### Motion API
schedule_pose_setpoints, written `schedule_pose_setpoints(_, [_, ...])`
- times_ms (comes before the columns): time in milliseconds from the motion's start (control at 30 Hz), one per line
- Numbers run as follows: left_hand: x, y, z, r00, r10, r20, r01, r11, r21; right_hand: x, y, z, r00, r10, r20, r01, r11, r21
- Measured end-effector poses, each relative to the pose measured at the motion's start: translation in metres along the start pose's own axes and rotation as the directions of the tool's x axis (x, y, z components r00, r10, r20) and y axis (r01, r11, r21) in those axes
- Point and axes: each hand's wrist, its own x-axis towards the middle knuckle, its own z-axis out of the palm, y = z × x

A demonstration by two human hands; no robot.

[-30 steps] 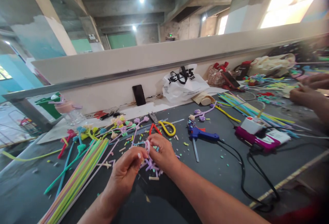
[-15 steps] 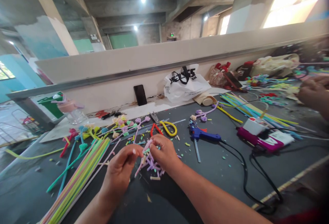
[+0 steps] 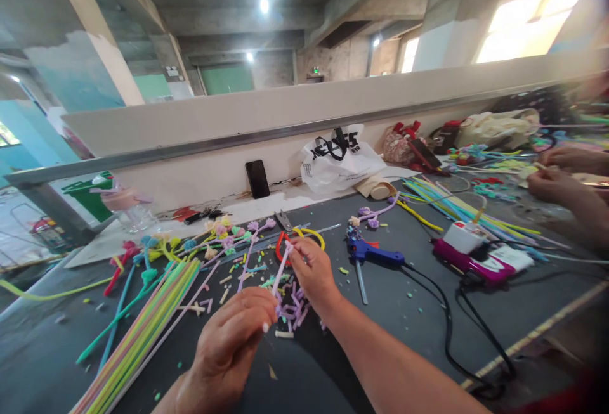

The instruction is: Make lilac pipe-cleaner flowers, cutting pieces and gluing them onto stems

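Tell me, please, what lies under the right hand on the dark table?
Under the right hand lies a heap of short lilac stick pieces on the dark table, with scattered colored bits around. Whatever sits directly beneath the palm and wrist is covered.

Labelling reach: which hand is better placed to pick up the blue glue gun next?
Right, probably. The right hand pinches the far end of the thin lilac straw, close to the blue glue gun. The left hand grips the near end, farther away.
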Motion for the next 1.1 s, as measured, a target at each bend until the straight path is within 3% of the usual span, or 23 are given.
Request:
schedule_pose_setpoints(133, [0.004, 0.007, -0.002, 0.992, 0.036, 0.119, -0.037, 0.999, 0.006, 0.002, 0.003, -0.002, 0.999, -0.007, -0.054, 0.005, 1.0, -0.03])
schedule_pose_setpoints(233, [0.009, 0.007, -0.006, 0.939, -0.077, 0.334, 0.117, 0.988, -0.1, 0.0, 0.003, -0.002, 1.0, -0.007, -0.021, 0.006, 1.0, -0.021])
schedule_pose_setpoints(267, [0.01, 0.006, -0.007, 0.929, -0.136, 0.345, 0.206, 0.963, -0.174, -0.001, 0.003, -0.001, 1.0, -0.02, -0.008, 0.02, 1.0, -0.022])
schedule_pose_setpoints(333, [0.012, -0.002, -0.008, 0.931, -0.314, 0.185, 0.36, 0.869, -0.339, -0.002, 0.001, 0.0, 0.998, -0.061, 0.017, 0.061, 0.998, -0.031])
schedule_pose_setpoints(367, [0.013, -0.007, -0.007, 0.904, -0.423, 0.055, 0.407, 0.818, -0.406, -0.003, -0.001, 0.002, 0.996, -0.082, 0.036, 0.083, 0.996, -0.037])
schedule_pose_setpoints(400, [0.014, -0.013, -0.006, 0.841, -0.536, -0.069, 0.457, 0.774, -0.438, -0.005, -0.002, 0.003, 0.993, -0.1, 0.063, 0.103, 0.994, -0.041])
schedule_pose_setpoints(433, [0.015, -0.019, -0.003, 0.769, -0.627, -0.126, 0.52, 0.728, -0.447, -0.006, -0.003, 0.005, 0.989, -0.116, 0.095, 0.12, 0.992, -0.041])
schedule_pose_setpoints(533, [0.017, -0.033, 0.004, 0.623, -0.781, -0.04, 0.647, 0.543, -0.536, -0.012, -0.006, 0.011, 0.97, -0.165, 0.176, 0.174, 0.984, -0.038])
schedule_pose_setpoints(633, [0.014, -0.041, 0.009, 0.554, -0.817, 0.161, 0.692, 0.345, -0.634, -0.018, -0.006, 0.016, 0.942, -0.219, 0.254, 0.242, 0.968, -0.061])
schedule_pose_setpoints(733, [0.01, -0.044, 0.01, 0.54, -0.803, 0.254, 0.713, 0.276, -0.644, -0.022, -0.005, 0.018, 0.925, -0.199, 0.322, 0.26, 0.953, -0.158])
schedule_pose_setpoints(867, [0.008, -0.045, 0.012, 0.541, -0.81, 0.229, 0.695, 0.276, -0.664, -0.023, -0.007, 0.018, 0.908, -0.116, 0.402, 0.252, 0.919, -0.304])
schedule_pose_setpoints(1000, [0.008, -0.045, 0.015, 0.53, -0.823, 0.204, 0.699, 0.287, -0.655, -0.026, -0.013, 0.017, 0.884, -0.107, 0.454, 0.3, 0.877, -0.376])
schedule_pose_setpoints(1100, [0.007, -0.047, 0.015, 0.572, -0.799, 0.186, 0.688, 0.344, -0.639, -0.029, -0.018, 0.018, 0.887, -0.138, 0.441, 0.344, 0.834, -0.431])
